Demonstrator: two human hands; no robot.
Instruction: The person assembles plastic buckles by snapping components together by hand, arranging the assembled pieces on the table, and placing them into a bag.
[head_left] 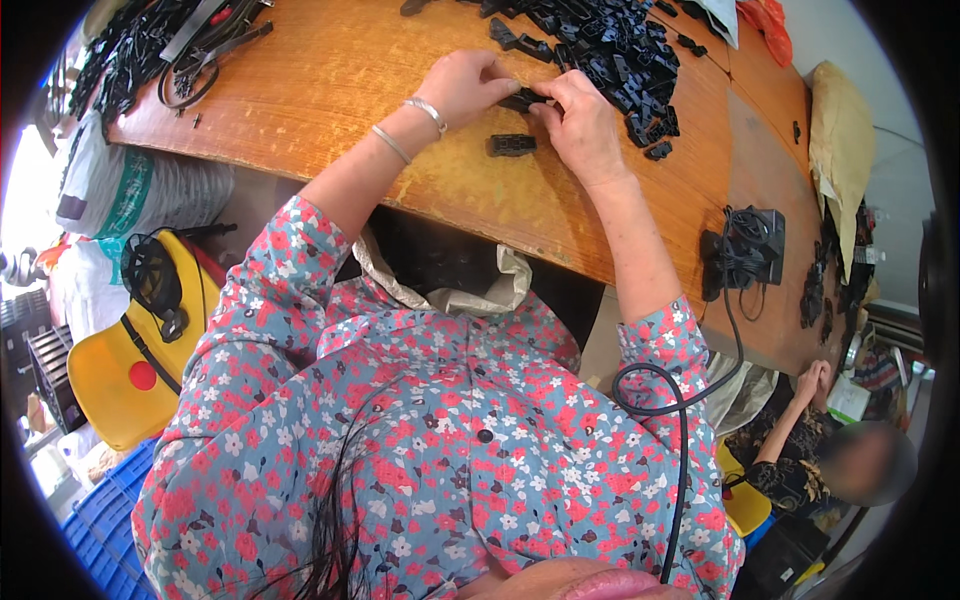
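Observation:
Between my two hands, over the wooden table (440, 190), is a small black plastic part (522, 99). My left hand (466, 88), with two silver bangles on its wrist, pinches the part's left end. Fingers of my right hand (580, 122) are closed on its right end. Just below them on the tabletop lies another black part (511, 145), rectangular and apart from both hands. Beyond my right hand spreads a big heap of similar black parts (620, 65). The exact shape of the held part is partly hidden by my fingers.
Black straps and cables (190, 50) lie at the far left of the table. A black device with a coiled cord (752, 245) sits at the right. An open bag (515, 285) hangs under the table's front edge. Another person's hands (815, 380) show at the lower right.

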